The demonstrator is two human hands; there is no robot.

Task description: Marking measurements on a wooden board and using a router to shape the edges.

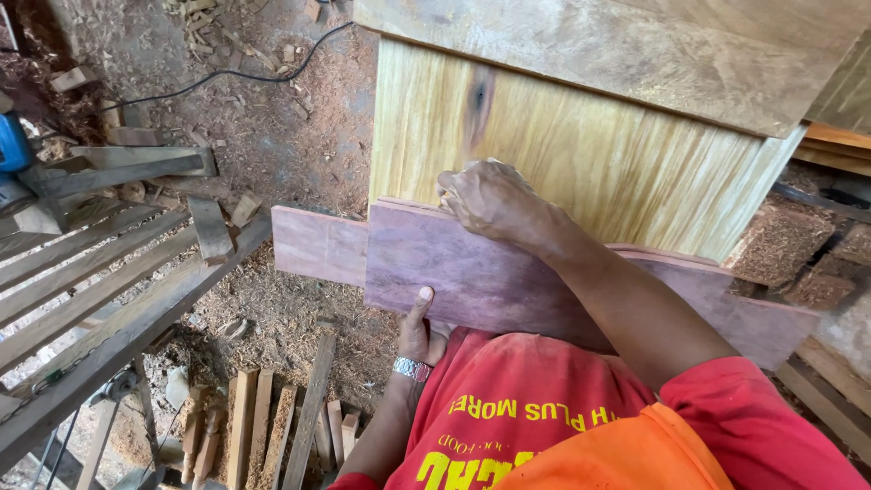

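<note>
A reddish-purple flat board [490, 272] stands on edge in front of me, leaning against a tall pale yellow wooden panel [562, 154]. My right hand [485, 195] grips the board's top edge, fingers curled over it. My left hand [422, 331], with a metal watch at the wrist, holds the board's bottom edge, thumb pressed flat on its face. A second reddish board [318, 245] sticks out behind it to the left.
A rough brown plank [617, 54] lies across the top of the yellow panel. A slatted wooden bench [100, 281] stands at the left, with offcuts on it. Sawdust covers the floor. Short wood sticks [272, 426] lie below. A black cable [227, 77] runs across the floor.
</note>
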